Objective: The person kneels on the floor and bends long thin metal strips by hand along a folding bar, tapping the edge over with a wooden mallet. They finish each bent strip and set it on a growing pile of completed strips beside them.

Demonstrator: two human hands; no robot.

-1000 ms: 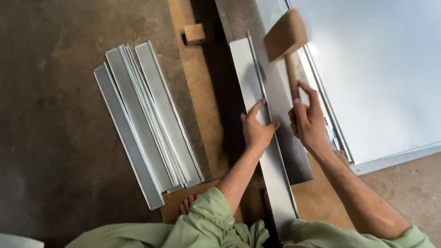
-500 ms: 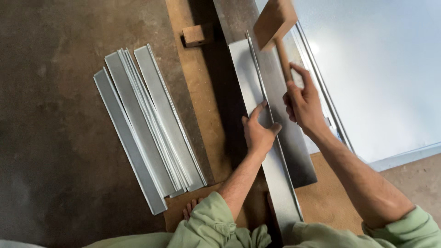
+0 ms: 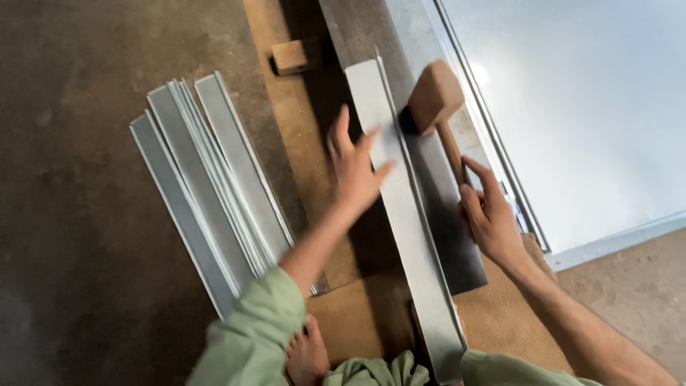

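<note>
Visibly, one mallet (image 3: 434, 94), one bent strip (image 3: 400, 207), two hands

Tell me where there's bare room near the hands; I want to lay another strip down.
Bare floor lies left of the stacked metal strips. A narrow bare run of wooden board separates that stack from the left hand. It is crowded around the bent strip, with the mallet in the right hand and the large sheet.
</note>
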